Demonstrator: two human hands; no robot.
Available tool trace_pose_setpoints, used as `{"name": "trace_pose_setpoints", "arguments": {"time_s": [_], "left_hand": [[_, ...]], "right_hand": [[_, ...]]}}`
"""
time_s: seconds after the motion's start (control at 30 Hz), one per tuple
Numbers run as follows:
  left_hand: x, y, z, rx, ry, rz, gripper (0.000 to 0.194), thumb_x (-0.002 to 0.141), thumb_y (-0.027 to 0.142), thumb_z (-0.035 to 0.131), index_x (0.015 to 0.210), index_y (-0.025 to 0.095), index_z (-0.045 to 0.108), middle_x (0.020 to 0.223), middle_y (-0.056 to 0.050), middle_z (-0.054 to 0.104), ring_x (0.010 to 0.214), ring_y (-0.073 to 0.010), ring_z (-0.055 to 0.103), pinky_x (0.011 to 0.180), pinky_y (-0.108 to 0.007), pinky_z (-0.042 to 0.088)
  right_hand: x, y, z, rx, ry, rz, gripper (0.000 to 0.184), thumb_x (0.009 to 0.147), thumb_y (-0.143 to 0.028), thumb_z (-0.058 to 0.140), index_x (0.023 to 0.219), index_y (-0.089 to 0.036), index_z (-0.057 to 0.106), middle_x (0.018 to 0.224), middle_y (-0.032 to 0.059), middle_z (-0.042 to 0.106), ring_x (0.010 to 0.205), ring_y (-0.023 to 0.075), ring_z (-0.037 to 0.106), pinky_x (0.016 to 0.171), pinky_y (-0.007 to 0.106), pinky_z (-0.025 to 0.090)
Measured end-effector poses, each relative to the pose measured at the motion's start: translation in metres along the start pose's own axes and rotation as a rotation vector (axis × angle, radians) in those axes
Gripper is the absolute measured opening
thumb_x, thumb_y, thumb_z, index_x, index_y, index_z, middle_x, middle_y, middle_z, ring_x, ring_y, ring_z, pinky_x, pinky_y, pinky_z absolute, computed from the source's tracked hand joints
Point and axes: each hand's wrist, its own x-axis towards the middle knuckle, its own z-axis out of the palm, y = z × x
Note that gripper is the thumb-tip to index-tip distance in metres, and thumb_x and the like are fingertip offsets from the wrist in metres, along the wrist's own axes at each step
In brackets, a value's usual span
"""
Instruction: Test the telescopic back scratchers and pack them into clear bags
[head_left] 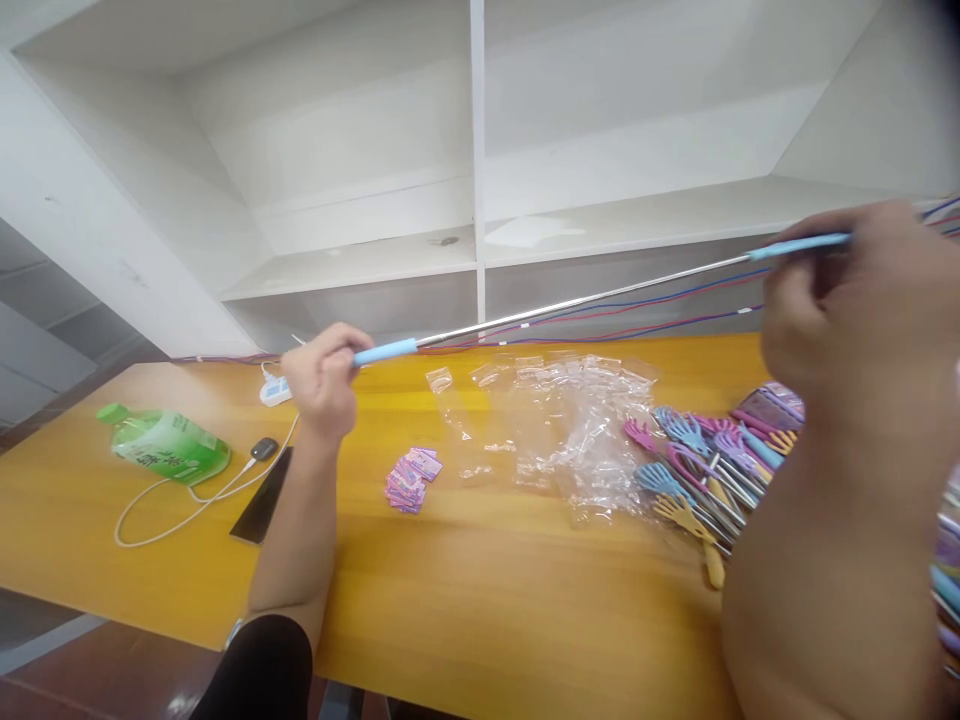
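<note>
Metal rod (585, 299) held slanting above tabletop (525, 600) by left hand (322, 380) and right hand (866, 305), with fingers closed around blue sleeves (386, 352) at both ends, probably for balance; scratchers (682, 429) laid at right beside clear bags (555, 430), seemingly for easy reach.

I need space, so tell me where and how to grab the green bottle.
Probably take the green bottle around its middle, from above: it lies on its side, cap toward the left, its rounded body uncovered on top, while the white cable loops close on the near side.
</note>
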Motion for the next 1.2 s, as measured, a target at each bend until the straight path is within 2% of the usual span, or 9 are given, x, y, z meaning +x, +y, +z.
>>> {"name": "trace_pose_setpoints", "arguments": {"time_s": [0.07,0.13,0.33,0.43,0.57,0.73,0.93,1.03,1.2], "left_hand": [[-0.007,0.002,0.014,0.000,0.073,-0.004,0.027,0.084,0.023,0.052,0.066,0.021,0.072,0.051,0.000,0.047,0.046,-0.0132,0.039,0.048,-0.031,0.024],[-0.012,0.002,0.022,-0.062,0.078,-0.038,0.029,0.086,0.022,0.051,0.066,0.021,0.072,0.052,0.000,0.049,0.045,-0.0129,0.039,0.047,-0.030,0.025],[-0.017,0.001,0.030,-0.134,0.045,-0.062,0.029,0.086,0.021,0.052,0.068,0.021,0.075,0.051,0.001,0.047,0.044,-0.0119,0.037,0.046,-0.029,0.026],[-0.018,0.001,0.033,-0.154,0.050,-0.099,0.029,0.085,0.022,0.052,0.066,0.021,0.074,0.051,0.000,0.048,0.045,-0.0119,0.037,0.045,-0.029,0.026],[-0.014,0.002,0.032,-0.166,0.093,-0.148,0.029,0.083,0.022,0.051,0.063,0.021,0.073,0.052,-0.001,0.049,0.046,-0.0118,0.037,0.044,-0.028,0.022],[-0.011,0.006,0.027,-0.148,0.129,-0.158,0.029,0.082,0.022,0.051,0.062,0.020,0.072,0.049,0.000,0.046,0.045,-0.0112,0.035,0.043,-0.028,0.020],[-0.014,0.007,0.030,-0.143,0.122,-0.142,0.029,0.082,0.021,0.051,0.063,0.021,0.073,0.052,0.000,0.050,0.047,-0.0120,0.038,0.044,-0.028,0.021],[-0.013,0.008,0.028,-0.128,0.126,-0.134,0.029,0.082,0.021,0.051,0.062,0.021,0.073,0.052,0.000,0.049,0.047,-0.0121,0.038,0.044,-0.029,0.022],[-0.011,0.013,0.022,-0.098,0.131,-0.122,0.030,0.082,0.020,0.049,0.063,0.021,0.072,0.051,0.000,0.049,0.046,-0.0122,0.037,0.045,-0.029,0.022]], "right_hand": [[0.001,-0.017,-0.003,0.009,0.003,0.016,0.039,0.083,-0.016,0.055,0.116,-0.017,0.075,0.088,0.0102,0.074,0.074,0.0226,0.065,0.069,0.034,0.045],[0.002,-0.024,-0.007,0.014,-0.008,0.029,0.040,0.083,-0.016,0.054,0.115,-0.017,0.077,0.083,0.0088,0.072,0.069,0.0206,0.062,0.068,0.034,0.043],[-0.001,-0.008,-0.011,0.038,0.009,0.066,0.041,0.086,-0.016,0.052,0.121,-0.021,0.073,0.087,0.0086,0.071,0.071,0.0211,0.061,0.063,0.034,0.040],[-0.001,-0.007,-0.013,0.021,0.002,0.091,0.040,0.086,-0.016,0.053,0.121,-0.021,0.072,0.089,0.0084,0.071,0.071,0.0208,0.061,0.062,0.034,0.040],[0.003,-0.022,-0.022,-0.042,-0.001,0.073,0.041,0.083,-0.014,0.054,0.118,-0.019,0.076,0.092,0.0113,0.075,0.079,0.0248,0.069,0.067,0.037,0.045],[0.004,-0.035,-0.030,-0.067,-0.017,0.047,0.041,0.087,-0.018,0.052,0.120,-0.016,0.077,0.097,0.0133,0.078,0.085,0.0281,0.074,0.070,0.038,0.049],[0.003,-0.026,-0.024,0.006,0.066,0.004,0.043,0.084,-0.016,0.049,0.117,-0.017,0.076,0.097,0.0135,0.077,0.080,0.0273,0.073,0.067,0.038,0.042],[0.004,-0.023,-0.024,-0.008,0.059,-0.003,0.040,0.086,-0.018,0.049,0.115,-0.017,0.076,0.096,0.0142,0.077,0.080,0.0278,0.072,0.066,0.038,0.041],[0.000,-0.040,-0.027,-0.048,0.019,-0.022,0.041,0.086,-0.018,0.050,0.119,-0.018,0.075,0.096,0.0120,0.077,0.082,0.0259,0.070,0.067,0.036,0.041]]}}
